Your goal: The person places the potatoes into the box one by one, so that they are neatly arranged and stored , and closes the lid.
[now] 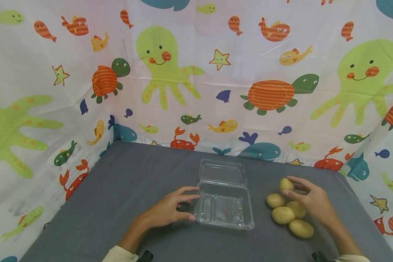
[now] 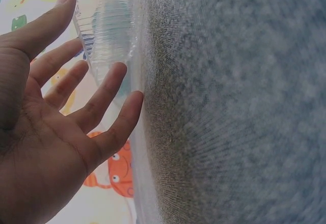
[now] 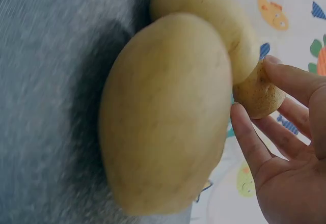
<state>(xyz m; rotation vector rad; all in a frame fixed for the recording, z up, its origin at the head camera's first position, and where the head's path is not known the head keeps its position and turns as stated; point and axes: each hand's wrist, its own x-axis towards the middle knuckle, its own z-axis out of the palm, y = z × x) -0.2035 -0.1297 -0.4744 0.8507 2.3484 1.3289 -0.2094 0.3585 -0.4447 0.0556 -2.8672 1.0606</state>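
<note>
A clear plastic clamshell container (image 1: 223, 226) lies with its lid (image 1: 222, 173) folded back away from me. My left hand (image 1: 170, 207) is at its left side, fingers spread and fairly straight, fingertips right at the rim; the left wrist view shows the palm with nothing in it. To the right, my right hand (image 1: 314, 202) pinches the farthest potato (image 1: 286, 185) of a small group between thumb and fingers. In the right wrist view the thumb (image 3: 293, 79) lies against that potato (image 3: 260, 94), partly hidden behind nearer ones.
Several other potatoes, among them a near one (image 1: 301, 229) and a left one (image 1: 275, 200), sit clustered by my right hand. A dark grey cloth (image 1: 144, 171) covers the table. Behind and at the sides hangs a curtain (image 1: 196, 54) printed with sea animals.
</note>
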